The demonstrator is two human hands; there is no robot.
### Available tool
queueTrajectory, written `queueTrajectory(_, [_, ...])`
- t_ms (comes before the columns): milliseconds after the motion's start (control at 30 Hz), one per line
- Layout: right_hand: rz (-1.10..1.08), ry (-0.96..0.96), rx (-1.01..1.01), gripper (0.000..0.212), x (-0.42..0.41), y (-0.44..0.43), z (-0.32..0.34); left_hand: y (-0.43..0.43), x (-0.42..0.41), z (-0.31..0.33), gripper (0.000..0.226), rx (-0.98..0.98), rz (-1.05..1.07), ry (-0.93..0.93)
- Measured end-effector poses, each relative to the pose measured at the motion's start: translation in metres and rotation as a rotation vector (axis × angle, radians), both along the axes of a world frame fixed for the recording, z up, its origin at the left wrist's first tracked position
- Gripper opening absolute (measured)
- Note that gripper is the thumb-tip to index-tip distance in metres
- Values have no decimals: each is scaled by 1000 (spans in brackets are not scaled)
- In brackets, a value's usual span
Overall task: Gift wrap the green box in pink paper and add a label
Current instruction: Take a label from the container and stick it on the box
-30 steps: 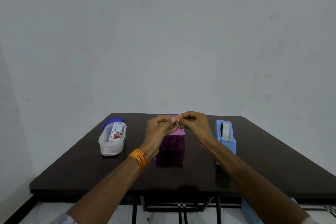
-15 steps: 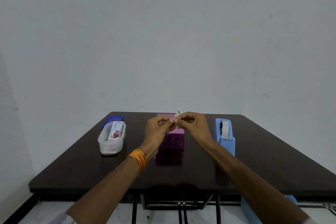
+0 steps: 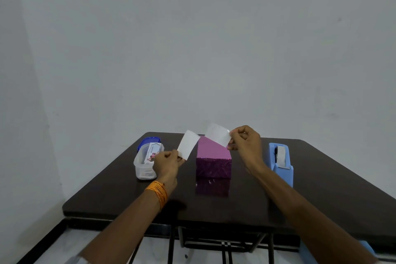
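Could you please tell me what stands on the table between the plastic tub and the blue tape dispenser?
In the head view, the pink wrapped box stands between the tub and the tape dispenser, touching neither.

Above the dark table [image 3: 321,199], the left hand [image 3: 168,162] pinches the left white slip [image 3: 188,144] and the right hand [image 3: 244,141] pinches the right white slip [image 3: 217,137], the two slips apart. Between the hands, the pink-wrapped box [image 3: 213,161] stands mid-table. A clear tub [image 3: 145,162] sits toward the left edge and a blue tape dispenser [image 3: 280,163] toward the right edge.
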State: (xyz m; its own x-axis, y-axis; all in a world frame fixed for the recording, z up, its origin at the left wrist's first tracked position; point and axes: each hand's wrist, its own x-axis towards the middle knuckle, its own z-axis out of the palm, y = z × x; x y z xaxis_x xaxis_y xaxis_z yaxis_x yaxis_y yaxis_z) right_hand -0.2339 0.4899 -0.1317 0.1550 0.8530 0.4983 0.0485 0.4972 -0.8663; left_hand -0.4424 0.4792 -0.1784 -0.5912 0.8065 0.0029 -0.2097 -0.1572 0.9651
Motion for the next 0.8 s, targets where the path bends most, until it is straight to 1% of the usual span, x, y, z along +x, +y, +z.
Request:
queueTrajectory(33, [-8,16,-3,7,-1,2,-1,0,-6,-3,4,-33,24,-62])
queueTrajectory(67, [-11,27,-7,6,-2,3,-2,-1,-10,-5,8,-57,47,-112])
queueTrajectory(133, [-5,26,-11,6,-2,4,-5,-2,-15,-8,32,-99,85,-172])
queueTrajectory(167, [2,20,-12,6,-3,4,-7,-2,-17,-9,40,-115,99,-185])
queueTrajectory(233, [17,3,-14,7,-4,2,-9,-2,-17,-8,42,-160,119,-160])
queueTrajectory(333, [26,-30,-21,7,-5,-1,-11,-2,-14,-8,40,-311,104,30])
queueTrajectory(400, [27,-53,-13,7,-4,-3,-11,-2,-13,-10,42,-388,51,114])
queueTrajectory(500, [17,-111,16,7,-3,-5,-11,-4,-10,-11,49,-408,-29,162])
queueTrajectory(600, [6,-175,46,7,-3,-7,-12,-9,-8,-6,57,-450,-7,299])
queueTrajectory(700, [-8,-213,69,7,-5,-8,-14,-13,-7,0,70,-437,35,517])
queueTrajectory(733, [-9,-220,76,7,-5,-8,-14,-15,-6,2,69,-407,66,580])
queueTrajectory(800, [-23,-257,101,7,-6,-8,-13,-15,-7,6,51,-303,134,666])
